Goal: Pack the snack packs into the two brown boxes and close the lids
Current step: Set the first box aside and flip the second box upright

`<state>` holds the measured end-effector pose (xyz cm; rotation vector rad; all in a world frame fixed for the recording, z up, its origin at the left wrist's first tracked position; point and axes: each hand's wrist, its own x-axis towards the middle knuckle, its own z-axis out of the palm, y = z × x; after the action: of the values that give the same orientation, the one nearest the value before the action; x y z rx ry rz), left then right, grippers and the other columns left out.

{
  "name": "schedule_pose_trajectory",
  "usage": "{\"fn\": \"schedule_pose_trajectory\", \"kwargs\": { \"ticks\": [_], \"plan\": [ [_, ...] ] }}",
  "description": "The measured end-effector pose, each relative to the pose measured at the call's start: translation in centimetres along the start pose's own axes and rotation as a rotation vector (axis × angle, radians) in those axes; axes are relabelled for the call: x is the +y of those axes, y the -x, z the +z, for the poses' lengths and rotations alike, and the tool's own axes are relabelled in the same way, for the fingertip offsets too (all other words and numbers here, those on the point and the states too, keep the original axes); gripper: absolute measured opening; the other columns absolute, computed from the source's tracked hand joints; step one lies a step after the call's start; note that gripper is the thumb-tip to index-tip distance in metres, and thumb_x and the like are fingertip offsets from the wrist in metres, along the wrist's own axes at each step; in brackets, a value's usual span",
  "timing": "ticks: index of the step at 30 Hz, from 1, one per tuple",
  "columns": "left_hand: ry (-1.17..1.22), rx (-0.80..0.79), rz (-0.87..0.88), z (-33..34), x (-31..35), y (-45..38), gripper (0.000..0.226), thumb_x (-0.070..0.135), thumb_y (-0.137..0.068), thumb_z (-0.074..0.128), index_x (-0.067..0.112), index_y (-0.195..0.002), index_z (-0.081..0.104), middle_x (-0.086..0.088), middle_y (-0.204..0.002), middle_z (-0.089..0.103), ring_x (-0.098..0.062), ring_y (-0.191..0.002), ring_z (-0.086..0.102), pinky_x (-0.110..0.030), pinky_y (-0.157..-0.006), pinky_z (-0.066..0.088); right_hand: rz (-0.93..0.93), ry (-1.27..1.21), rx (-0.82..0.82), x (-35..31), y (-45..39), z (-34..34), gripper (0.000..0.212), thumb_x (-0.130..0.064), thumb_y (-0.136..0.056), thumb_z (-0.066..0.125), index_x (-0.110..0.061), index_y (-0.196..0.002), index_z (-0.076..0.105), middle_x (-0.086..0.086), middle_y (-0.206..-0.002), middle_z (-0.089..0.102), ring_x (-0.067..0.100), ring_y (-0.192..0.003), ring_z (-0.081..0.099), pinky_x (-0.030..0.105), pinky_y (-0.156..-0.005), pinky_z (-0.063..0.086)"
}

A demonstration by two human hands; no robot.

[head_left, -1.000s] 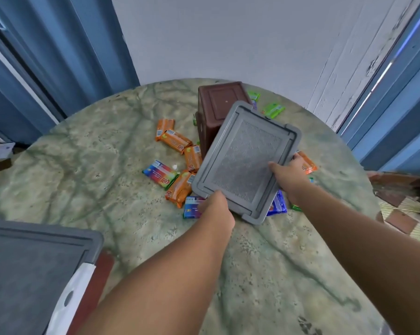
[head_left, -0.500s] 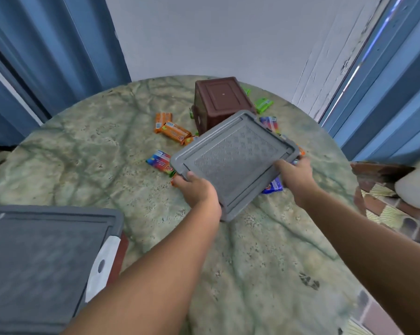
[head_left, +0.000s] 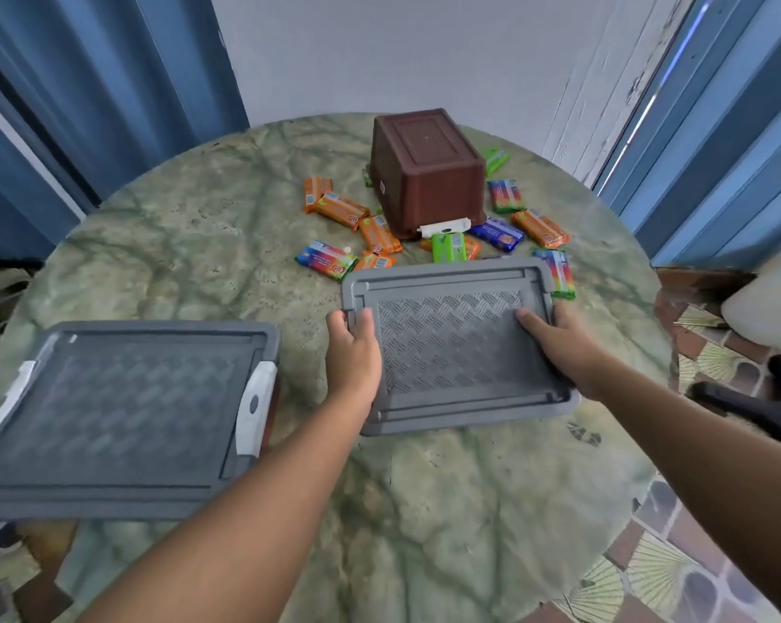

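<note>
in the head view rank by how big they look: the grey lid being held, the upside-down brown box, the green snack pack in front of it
1. grey lid, held by the left hand and right hand; it is nearer the camera, which enlarges it.
2. upside-down brown box.
3. green snack pack, clearly smallest.

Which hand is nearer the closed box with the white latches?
Left. The left hand grips the loose gray lid's left edge, beside the closed box; the right hand holds the lid's far side.

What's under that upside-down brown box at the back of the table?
The brown box stands bottom up among scattered snack packs. A white latch and a green pack show at its near edge. Anything beneath stays hidden.
</note>
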<state>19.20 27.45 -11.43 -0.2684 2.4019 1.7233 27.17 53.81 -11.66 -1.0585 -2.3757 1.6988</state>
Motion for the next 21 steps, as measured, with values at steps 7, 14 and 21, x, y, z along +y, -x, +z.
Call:
{"fn": "schedule_pose_trajectory", "kwargs": {
  "ticks": [7, 14, 21],
  "plan": [
    [-0.262, -0.115, 0.016, 0.5, -3.7, 1.8, 0.096, 0.069, -0.06, 0.084, 0.026, -0.127, 0.031, 0.002, -0.124, 0.061, -0.024, -0.109, 0.062, -0.038, -0.086, 0.051, 0.006, 0.209, 0.007, 4.5, 1.1, 0.6, 0.058, -0.056, -0.096, 0.061, -0.017, -0.133, 0.041, 0.005, -0.125, 0.057, 0.025, -0.107, 0.057, 0.04, -0.09, 0.047],
    [-0.487, -0.052, -0.152, -1.3, -6.8, 3.5, 0.112, 0.081, -0.047, 0.08, 0.019, -0.133, 0.043, -0.002, -0.129, 0.057, -0.026, -0.119, 0.058, -0.046, -0.098, 0.051, -0.156, 0.789, -0.178, 5.0, 0.1, 0.5, 0.064, -0.078, -0.086, 0.057, -0.02, -0.112, 0.05, 0.001, -0.103, 0.06, 0.026, -0.092, 0.06, 0.039, -0.076, 0.053],
    [-0.798, 0.107, -0.262, -3.9, -7.4, 5.5, 0.117, 0.09, -0.047, 0.072, 0.013, -0.133, 0.051, -0.017, -0.138, 0.052, -0.039, -0.127, 0.049, -0.05, -0.105, 0.045, -0.333, 1.056, -0.275, 4.6, 0.1, 3.2, 0.08, -0.091, -0.08, 0.042, -0.021, -0.119, 0.054, 0.004, -0.097, 0.064, 0.027, -0.086, 0.062, 0.034, -0.063, 0.047]
  ]
}}
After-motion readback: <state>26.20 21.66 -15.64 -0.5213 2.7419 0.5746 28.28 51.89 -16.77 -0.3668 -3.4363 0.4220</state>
